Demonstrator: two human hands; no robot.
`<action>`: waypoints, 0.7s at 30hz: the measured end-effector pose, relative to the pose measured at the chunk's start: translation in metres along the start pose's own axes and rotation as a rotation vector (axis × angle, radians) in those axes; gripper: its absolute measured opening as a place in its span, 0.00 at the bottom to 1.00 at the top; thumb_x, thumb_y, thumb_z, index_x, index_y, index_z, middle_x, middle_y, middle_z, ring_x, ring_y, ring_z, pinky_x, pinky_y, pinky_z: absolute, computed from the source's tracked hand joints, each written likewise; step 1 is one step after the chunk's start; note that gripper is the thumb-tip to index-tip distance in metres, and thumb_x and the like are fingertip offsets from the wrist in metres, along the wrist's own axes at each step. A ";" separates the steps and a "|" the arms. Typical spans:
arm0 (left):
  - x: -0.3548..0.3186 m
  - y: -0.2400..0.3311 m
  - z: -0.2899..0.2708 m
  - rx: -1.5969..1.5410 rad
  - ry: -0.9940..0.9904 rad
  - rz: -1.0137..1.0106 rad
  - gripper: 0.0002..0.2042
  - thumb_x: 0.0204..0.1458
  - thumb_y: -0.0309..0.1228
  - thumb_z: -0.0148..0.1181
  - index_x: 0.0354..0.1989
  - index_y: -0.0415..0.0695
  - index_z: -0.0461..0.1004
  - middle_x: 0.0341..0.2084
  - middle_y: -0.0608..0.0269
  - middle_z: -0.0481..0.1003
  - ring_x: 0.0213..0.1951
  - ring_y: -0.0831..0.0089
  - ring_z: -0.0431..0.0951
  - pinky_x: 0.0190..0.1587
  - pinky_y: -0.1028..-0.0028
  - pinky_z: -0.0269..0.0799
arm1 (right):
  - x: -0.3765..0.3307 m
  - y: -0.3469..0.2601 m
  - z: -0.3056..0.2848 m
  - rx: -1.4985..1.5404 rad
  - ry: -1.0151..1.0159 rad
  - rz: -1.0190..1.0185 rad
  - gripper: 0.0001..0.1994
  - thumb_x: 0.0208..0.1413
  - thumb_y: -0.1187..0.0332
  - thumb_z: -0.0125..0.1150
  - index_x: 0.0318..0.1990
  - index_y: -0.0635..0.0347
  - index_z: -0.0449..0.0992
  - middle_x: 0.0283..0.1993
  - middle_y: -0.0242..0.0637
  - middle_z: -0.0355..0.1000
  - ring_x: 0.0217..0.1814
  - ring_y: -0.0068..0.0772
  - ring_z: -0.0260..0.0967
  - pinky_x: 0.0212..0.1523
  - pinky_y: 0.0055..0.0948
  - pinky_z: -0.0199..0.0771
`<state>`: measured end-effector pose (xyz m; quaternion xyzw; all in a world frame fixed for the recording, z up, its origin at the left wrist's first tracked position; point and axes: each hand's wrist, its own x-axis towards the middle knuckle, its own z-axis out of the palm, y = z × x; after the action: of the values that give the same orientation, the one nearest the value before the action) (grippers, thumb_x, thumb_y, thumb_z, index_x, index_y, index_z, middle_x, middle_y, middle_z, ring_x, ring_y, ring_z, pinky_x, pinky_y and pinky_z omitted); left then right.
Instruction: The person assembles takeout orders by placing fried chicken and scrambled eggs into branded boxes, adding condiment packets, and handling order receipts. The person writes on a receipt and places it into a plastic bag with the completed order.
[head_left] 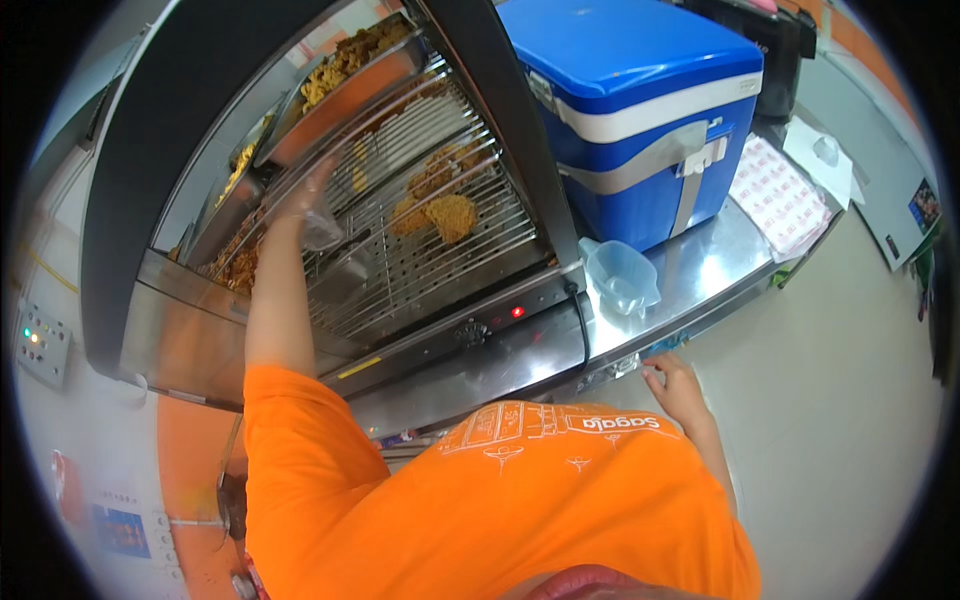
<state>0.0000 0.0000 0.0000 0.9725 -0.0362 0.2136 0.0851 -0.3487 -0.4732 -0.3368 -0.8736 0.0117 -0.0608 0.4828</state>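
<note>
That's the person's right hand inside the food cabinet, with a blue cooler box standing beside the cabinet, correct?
Not quite: the head view shows the left hand inside the food cabinet; the blue cooler box does stand beside the cabinet.

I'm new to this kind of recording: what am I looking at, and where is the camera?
There is no machine arm here. A person wears the camera on their head, looking down, so the orange shirt is their own; the wide lens bends straight edges. Their left hand reaches into a food display cabinet, where fried chicken pieces lie on a wire rack. Clear plastic shows around that hand, but whether it holds anything is unclear. The right hand is low, near the counter's edge; any grip is hard to tell. On the steel counter are a blue cooler box, a clear plastic jug and patterned paper sheets.
</note>
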 end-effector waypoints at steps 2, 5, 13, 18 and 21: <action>-0.042 0.033 -0.043 -0.254 -0.270 -0.157 0.47 0.41 0.64 0.56 0.61 0.36 0.61 0.64 0.39 0.52 0.65 0.47 0.54 0.62 0.61 0.55 | -0.006 -0.009 -0.002 -0.004 0.032 -0.017 0.08 0.50 0.69 0.62 0.38 0.60 0.77 0.39 0.44 0.73 0.43 0.49 0.71 0.44 0.41 0.69; -0.125 0.080 -0.039 0.038 0.061 -0.121 0.42 0.39 0.58 0.60 0.57 0.34 0.65 0.61 0.38 0.57 0.61 0.46 0.60 0.60 0.62 0.57 | 0.007 0.008 -0.006 -0.049 0.065 -0.093 0.07 0.50 0.70 0.61 0.37 0.60 0.77 0.37 0.44 0.73 0.40 0.49 0.71 0.41 0.41 0.70; -0.289 0.072 -0.062 -1.315 0.220 -0.005 0.42 0.29 0.42 0.68 0.59 0.42 0.62 0.54 0.51 0.65 0.56 0.50 0.66 0.51 0.54 0.68 | 0.070 -0.079 0.008 -0.050 -0.258 -0.440 0.07 0.48 0.69 0.62 0.36 0.58 0.76 0.39 0.38 0.72 0.42 0.44 0.70 0.42 0.40 0.67; -0.373 0.041 -0.056 -1.957 0.565 -0.297 0.36 0.34 0.44 0.65 0.57 0.48 0.64 0.56 0.52 0.64 0.58 0.48 0.63 0.44 0.43 0.70 | 0.137 -0.219 0.053 -0.068 -0.364 -1.241 0.09 0.47 0.66 0.63 0.37 0.53 0.75 0.44 0.32 0.70 0.50 0.35 0.67 0.52 0.38 0.61; -0.404 0.040 -0.037 -2.129 0.629 -0.448 0.35 0.38 0.49 0.64 0.57 0.52 0.64 0.58 0.53 0.62 0.60 0.51 0.61 0.46 0.40 0.69 | 0.152 -0.306 0.096 -0.020 -0.247 -1.603 0.10 0.44 0.66 0.64 0.35 0.55 0.74 0.46 0.35 0.69 0.58 0.35 0.64 0.56 0.42 0.61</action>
<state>-0.3859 -0.0190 -0.1310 0.2932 -0.0015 0.2893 0.9112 -0.1987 -0.2408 -0.1148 -0.6210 -0.6706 -0.2913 0.2824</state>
